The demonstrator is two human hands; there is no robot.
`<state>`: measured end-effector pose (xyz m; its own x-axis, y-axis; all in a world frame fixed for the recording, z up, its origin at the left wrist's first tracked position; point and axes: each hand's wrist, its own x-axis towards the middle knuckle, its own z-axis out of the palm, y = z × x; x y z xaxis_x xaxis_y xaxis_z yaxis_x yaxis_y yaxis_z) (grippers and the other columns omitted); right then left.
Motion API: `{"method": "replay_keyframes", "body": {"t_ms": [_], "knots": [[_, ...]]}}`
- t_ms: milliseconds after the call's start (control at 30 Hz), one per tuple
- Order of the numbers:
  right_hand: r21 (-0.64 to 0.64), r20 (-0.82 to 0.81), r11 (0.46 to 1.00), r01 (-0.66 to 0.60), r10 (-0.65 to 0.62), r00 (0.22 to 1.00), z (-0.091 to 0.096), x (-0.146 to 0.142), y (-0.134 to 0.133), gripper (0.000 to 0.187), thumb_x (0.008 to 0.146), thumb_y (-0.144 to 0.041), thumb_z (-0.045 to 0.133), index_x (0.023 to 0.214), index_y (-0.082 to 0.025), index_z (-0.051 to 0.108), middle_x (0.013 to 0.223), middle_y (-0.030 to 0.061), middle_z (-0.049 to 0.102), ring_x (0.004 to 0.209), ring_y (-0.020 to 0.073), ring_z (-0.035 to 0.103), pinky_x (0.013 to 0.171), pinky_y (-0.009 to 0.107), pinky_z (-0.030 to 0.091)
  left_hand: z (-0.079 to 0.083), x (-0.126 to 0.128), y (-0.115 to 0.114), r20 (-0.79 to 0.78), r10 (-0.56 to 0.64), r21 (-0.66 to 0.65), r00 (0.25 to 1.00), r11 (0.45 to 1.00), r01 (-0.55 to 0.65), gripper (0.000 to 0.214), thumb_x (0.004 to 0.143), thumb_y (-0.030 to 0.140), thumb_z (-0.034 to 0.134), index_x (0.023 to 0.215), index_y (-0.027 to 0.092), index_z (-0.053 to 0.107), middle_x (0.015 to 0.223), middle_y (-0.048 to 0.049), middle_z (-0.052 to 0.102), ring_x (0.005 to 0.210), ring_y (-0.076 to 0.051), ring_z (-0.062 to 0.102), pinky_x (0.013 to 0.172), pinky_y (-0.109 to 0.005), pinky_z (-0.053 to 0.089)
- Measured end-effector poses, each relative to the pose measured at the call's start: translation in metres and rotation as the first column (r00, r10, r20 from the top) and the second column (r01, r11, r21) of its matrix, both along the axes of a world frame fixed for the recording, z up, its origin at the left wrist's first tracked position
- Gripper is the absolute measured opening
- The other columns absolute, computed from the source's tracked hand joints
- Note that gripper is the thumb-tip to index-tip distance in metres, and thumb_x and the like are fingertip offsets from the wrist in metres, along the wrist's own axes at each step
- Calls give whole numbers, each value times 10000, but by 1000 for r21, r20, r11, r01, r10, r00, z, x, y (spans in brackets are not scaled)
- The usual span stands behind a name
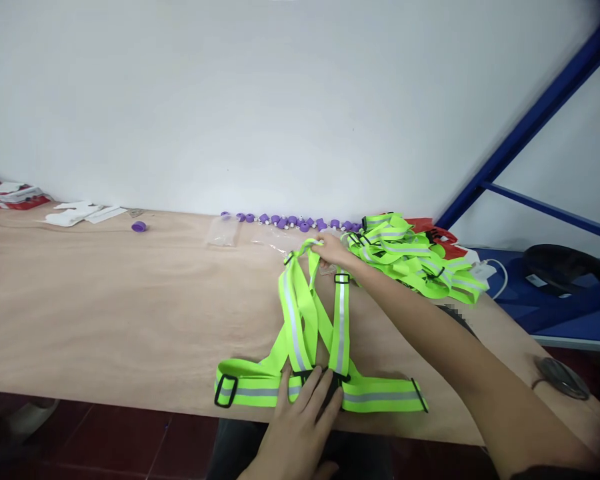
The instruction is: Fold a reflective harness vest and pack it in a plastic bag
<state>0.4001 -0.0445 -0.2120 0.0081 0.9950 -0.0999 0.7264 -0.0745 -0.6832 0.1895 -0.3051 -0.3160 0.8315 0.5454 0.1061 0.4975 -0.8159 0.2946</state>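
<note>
A lime-yellow reflective strap vest with grey stripes and black sliders is spread near the table's front edge. My left hand lies over its lower middle, fingers stretched across the black buckle area, which they partly cover. At the vest's upper end, my right hand pinches a shoulder strap loop. The waist straps reach out to both sides, with a black slider at the left end. Close to my right forearm is a heap of similar vests.
Several purple capped pieces line the wall, near a clear plastic bag. One purple cap and white paper pieces lie at left. Blue metal framing rises at right, beside a dark mouse-like object.
</note>
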Motion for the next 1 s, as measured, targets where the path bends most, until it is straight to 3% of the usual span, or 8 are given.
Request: {"method": "replay_keyframes", "body": {"t_ms": [133,233,433,600,733,800,900,1000], "knots": [[50,-188,970,239,-226,956,-4,11,19,208,947,-271,603,1103,-139,564,580,-43,592,427,111,586,458,209,508,-1,1,1,-3,-6,24,1000,1000,6,1019,861,627,640,1607,191,100,1663,-134,142,1545,-314,80,1099,-658,-267],[78,-271,959,271,-241,932,-8,7,32,196,975,-272,577,1109,-129,574,749,-11,654,542,97,631,531,221,552,-2,1,1,-11,-11,31,1000,999,11,1051,850,620,655,1609,187,71,1664,-134,134,1545,-313,81,1091,-642,-288],[205,-169,978,42,-7,986,-2,-14,46,469,763,-18,529,1210,-142,596,1251,101,656,1006,168,670,823,275,564,-8,1,1,-26,-2,20,1000,1000,2,1069,845,647,648,1611,199,52,1659,-151,135,1538,-345,105,1131,-691,-188],[189,115,961,-203,184,976,23,-24,26,368,725,-67,631,1076,-160,687,1194,116,695,1125,280,620,1008,382,457,6,7,2,-18,1,-69,1000,998,-3,995,879,619,616,1611,212,76,1654,-147,175,1525,-370,155,1158,-744,5],[249,287,940,-233,158,945,34,5,-52,365,924,-272,572,1283,-209,603,1383,100,594,1163,279,607,1010,388,438,46,-19,1,87,18,-11,996,1000,-17,770,924,388,631,1578,214,264,1619,-145,296,1494,-334,284,1190,-646,230],[383,455,911,-151,-44,889,24,29,-118,327,971,-360,522,1242,-206,619,1259,95,664,1038,254,663,887,349,499,61,-50,5,182,87,74,980,992,-102,619,957,270,578,1538,254,364,1585,-96,386,1461,-285,370,1167,-541,368],[625,474,779,-56,-322,820,-11,45,-225,222,960,-366,543,1051,-221,684,1000,95,716,948,257,681,792,343,527,62,-102,17,250,187,120,950,967,-223,540,961,334,595,1483,306,458,1499,-63,516,1361,-286,511,1061,-474,510],[658,501,704,-266,-146,853,-50,18,-302,227,927,-218,560,1119,-257,675,1037,88,725,951,252,681,841,374,525,47,-138,26,213,213,52,953,972,-229,495,975,341,572,1463,353,489,1418,-38,594,1235,-252,625,972,-377,575]]}}
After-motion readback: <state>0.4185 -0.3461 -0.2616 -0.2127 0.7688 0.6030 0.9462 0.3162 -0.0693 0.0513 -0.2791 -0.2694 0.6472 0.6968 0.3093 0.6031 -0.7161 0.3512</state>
